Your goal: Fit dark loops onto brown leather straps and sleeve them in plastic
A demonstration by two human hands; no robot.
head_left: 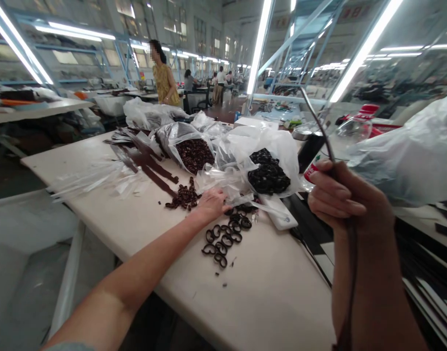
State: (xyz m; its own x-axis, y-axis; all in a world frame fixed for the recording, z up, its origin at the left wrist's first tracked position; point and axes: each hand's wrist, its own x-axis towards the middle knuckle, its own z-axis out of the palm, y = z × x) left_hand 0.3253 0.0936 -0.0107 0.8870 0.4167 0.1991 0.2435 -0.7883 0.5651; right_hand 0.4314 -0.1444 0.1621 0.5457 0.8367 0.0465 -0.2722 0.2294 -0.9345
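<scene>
My right hand point(342, 195) is raised at the right, its fingers closed around a long, thin, dark strip point(321, 129). The strip's upper part curves up to the left, shining near the tip, and its lower part hangs past my wrist. Low over the table, my left hand point(211, 202) has its fingers curled down at the edge of crumpled clear plastic point(223, 183); what lies under the fingertips is hidden. Just in front of it are several dark loops point(226, 239). To its left is a heap of small dark-brown pieces point(184, 196).
Behind lie an open bag of brown pieces point(194, 155) and one of black pieces point(269, 173). Dark-brown strips point(150, 168) and pale strips point(95, 178) spread leftward. A white block point(280, 213) and a red-capped bottle point(358, 124) are rightward. A person point(165, 80) stands farther back.
</scene>
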